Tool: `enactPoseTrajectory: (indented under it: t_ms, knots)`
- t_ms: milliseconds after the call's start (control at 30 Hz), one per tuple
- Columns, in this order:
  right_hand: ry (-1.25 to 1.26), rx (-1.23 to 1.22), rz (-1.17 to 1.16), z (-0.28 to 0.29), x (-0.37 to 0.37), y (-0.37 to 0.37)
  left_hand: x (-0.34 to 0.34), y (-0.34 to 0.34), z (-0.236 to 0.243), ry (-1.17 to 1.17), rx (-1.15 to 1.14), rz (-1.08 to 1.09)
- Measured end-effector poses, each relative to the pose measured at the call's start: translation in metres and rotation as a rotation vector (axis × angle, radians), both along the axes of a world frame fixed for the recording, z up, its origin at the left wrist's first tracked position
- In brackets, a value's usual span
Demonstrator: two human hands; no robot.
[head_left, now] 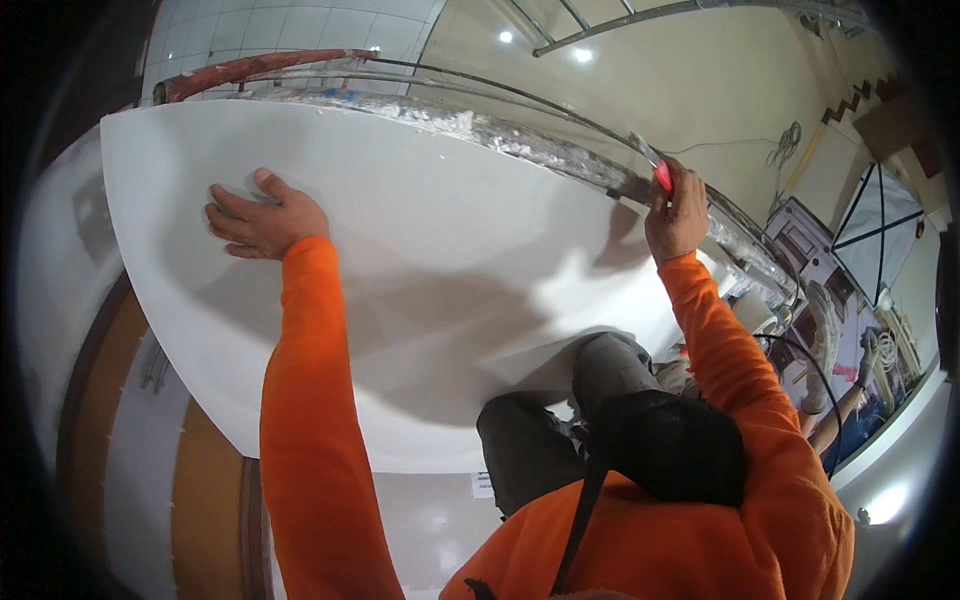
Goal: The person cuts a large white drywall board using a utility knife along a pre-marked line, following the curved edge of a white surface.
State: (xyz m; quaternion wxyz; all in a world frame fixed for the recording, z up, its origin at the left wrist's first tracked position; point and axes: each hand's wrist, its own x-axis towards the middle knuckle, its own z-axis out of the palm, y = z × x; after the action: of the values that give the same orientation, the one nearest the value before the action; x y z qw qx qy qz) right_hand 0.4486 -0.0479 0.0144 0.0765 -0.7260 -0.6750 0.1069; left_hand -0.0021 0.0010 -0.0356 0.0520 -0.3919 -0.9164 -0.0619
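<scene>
A large white board lies in front of me, its far edge along a plaster-splattered beam. My left hand rests open on the board's left part, fingers spread. On the far right side, my right hand is closed round a red-and-silver utility knife. The knife's metal end points up and left, close to the board's far edge and the beam. I cannot tell whether the blade touches anything. Part of its handle is hidden in my fingers.
Beyond the board run the splattered beam and a reddish pole. A metal ladder shows at the top. At right are another person's forearm, a coiled cable and cluttered materials. My knees are at the board's near edge.
</scene>
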Motion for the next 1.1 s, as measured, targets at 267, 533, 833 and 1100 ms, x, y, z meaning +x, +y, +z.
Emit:
enactPoseTrajectory:
  t_ms: [267, 533, 833, 1100]
  knots:
    - [-0.111, 0.126, -0.172, -0.049, 0.044, -0.049, 0.007, 0.002, 0.002, -0.054, 0.002, 0.011]
    - [-0.08, 0.074, -0.188, -0.041, 0.036, -0.046, 0.009, -0.001, 0.005, -0.097, -0.028, -0.055]
    - [-0.119, 0.069, -0.191, -0.032, 0.043, -0.044, 0.008, -0.004, -0.004, -0.062, -0.03, -0.444]
    - [-0.251, 0.097, -0.119, -0.057, 0.046, -0.05, -0.002, -0.006, -0.018, -0.053, 0.128, -0.546]
